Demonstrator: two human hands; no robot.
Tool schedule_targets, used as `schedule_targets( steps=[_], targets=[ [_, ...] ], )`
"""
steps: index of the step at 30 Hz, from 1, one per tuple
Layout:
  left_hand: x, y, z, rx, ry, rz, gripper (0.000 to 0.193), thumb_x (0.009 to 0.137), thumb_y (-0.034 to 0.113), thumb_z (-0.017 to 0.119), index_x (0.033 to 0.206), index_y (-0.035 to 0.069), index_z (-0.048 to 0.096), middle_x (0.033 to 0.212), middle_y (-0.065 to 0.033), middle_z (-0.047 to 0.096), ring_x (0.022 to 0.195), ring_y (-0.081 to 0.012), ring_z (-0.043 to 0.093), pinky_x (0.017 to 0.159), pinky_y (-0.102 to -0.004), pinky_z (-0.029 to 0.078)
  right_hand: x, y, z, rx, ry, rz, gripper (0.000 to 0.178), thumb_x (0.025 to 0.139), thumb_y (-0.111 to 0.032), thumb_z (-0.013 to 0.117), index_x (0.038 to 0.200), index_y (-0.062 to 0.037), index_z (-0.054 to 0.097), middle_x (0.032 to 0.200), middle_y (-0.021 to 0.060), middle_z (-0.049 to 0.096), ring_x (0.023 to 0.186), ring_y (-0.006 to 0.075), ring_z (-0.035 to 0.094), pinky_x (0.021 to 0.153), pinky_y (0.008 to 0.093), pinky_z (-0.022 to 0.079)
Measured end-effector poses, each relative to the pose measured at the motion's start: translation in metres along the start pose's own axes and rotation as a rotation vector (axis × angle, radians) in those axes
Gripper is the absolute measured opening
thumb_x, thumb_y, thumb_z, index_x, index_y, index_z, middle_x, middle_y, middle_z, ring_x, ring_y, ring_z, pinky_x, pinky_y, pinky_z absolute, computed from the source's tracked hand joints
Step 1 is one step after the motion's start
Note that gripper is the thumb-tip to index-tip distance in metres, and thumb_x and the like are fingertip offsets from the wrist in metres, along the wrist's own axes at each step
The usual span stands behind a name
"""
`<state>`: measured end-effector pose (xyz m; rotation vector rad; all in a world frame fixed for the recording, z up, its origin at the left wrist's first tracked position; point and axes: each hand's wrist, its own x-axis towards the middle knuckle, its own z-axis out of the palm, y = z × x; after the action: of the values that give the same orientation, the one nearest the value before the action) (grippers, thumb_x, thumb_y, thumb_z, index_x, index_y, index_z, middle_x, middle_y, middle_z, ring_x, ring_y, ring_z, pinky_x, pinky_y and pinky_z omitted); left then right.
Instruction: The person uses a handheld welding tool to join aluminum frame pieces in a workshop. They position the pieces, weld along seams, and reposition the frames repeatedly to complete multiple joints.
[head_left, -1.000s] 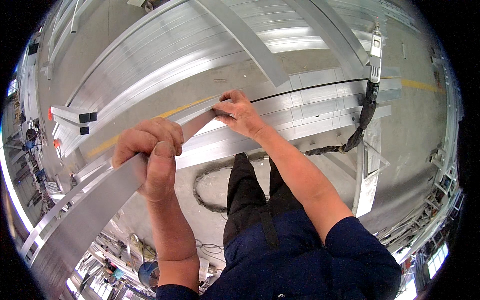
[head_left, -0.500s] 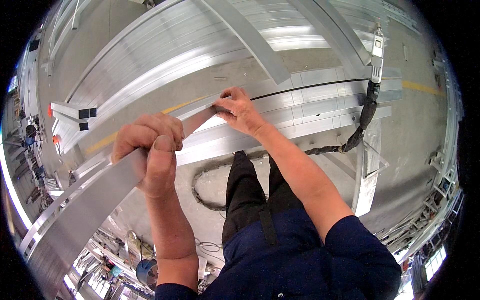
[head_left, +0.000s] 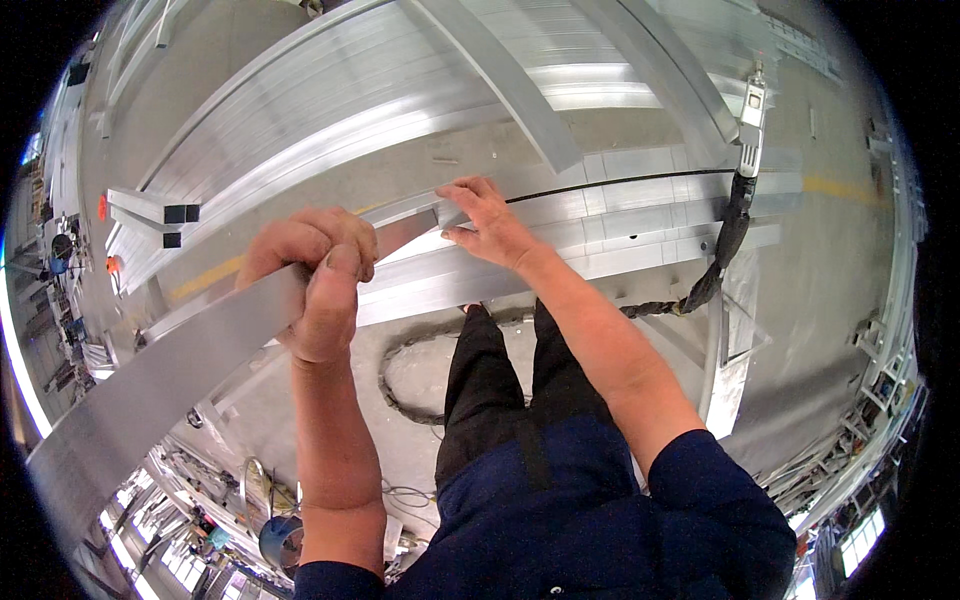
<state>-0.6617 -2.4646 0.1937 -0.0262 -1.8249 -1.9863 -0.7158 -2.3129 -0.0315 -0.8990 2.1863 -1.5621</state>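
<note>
My left hand (head_left: 318, 280) is closed round a long silvery metal bar (head_left: 170, 365), flat and smooth on its visible face. The bar slants from the lower left up toward the middle. By its far end is my right hand (head_left: 490, 222), thumb and fingers spread apart around the tip; whether they touch it is hard to tell. Beneath both hands lie several long aluminium profiles (head_left: 585, 238), side by side, with thin lines across them and a dark gap along one.
A white and silver hand tool (head_left: 753, 120) on a black-wrapped cable (head_left: 737, 215) stands at the right end of the profiles. Its cable loops over the floor near my feet. Beyond lies a wide stack of metal panels (head_left: 330, 110) with crossing bars (head_left: 500, 75). A blue bucket (head_left: 281, 541) is lower left.
My right fingers have spread from a pinch at the bar's end. My left hand, still round the bar, has shifted slightly right and up, and the bar covers the strip that showed beside it.
</note>
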Motion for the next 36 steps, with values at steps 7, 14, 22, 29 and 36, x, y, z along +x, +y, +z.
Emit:
schedule_targets(
  steps=[7,14,22,29,36],
  targets=[
    [-0.002,0.006,0.002,0.015,-0.035,-0.009,0.016,0.079,-0.007,0.055,0.075,0.004,0.044,0.065,-0.0093,0.051,0.055,-0.0160,0.048,0.050,-0.0306,0.042,-0.005,-0.002,0.005,-0.077,-0.003,-0.026,0.050,0.071,-0.007,0.080,0.117,-0.0102,0.062,0.120,0.0112,0.052,0.115,0.0325,0.048,0.096,0.0407,0.046],
    [-0.014,0.010,0.004,0.026,-0.064,-0.036,0.019,0.080,0.001,0.063,0.076,0.005,0.044,0.065,-0.0079,0.050,0.056,-0.0154,0.045,0.053,-0.0310,0.041,-0.015,-0.009,0.002,-0.108,0.005,-0.055,0.053,0.070,-0.007,0.081,0.118,-0.0116,0.061,0.118,0.0105,0.052,0.112,0.0324,0.049,0.094,0.0412,0.046],
    [-0.007,0.008,0.004,0.014,-0.038,-0.058,0.019,0.079,0.001,0.063,0.076,0.004,0.044,0.066,-0.0081,0.051,0.057,-0.0155,0.044,0.054,-0.0307,0.039,-0.007,-0.009,0.003,-0.100,0.024,-0.086,0.042,0.067,-0.010,0.083,0.108,-0.0145,0.070,0.110,0.0066,0.060,0.106,0.0292,0.053,0.090,0.0392,0.048],
    [-0.010,0.012,0.004,0.023,-0.015,-0.060,0.019,0.080,0.002,0.063,0.074,0.005,0.045,0.066,-0.0081,0.051,0.058,-0.0161,0.046,0.054,-0.0312,0.040,-0.007,-0.014,0.009,-0.033,0.058,-0.012,0.038,0.065,-0.010,0.084,0.102,-0.0139,0.073,0.107,0.0037,0.062,0.105,0.0266,0.054,0.087,0.0370,0.049],
    [-0.007,0.013,0.009,0.039,-0.014,-0.064,0.021,0.082,0.003,0.064,0.075,0.006,0.044,0.066,-0.0077,0.052,0.057,-0.0156,0.046,0.055,-0.0314,0.041,-0.006,-0.012,0.008,-0.044,0.078,-0.015,0.039,0.064,-0.005,0.084,0.100,-0.0135,0.073,0.106,0.0034,0.063,0.105,0.0263,0.053,0.088,0.0356,0.048]
  ],
)
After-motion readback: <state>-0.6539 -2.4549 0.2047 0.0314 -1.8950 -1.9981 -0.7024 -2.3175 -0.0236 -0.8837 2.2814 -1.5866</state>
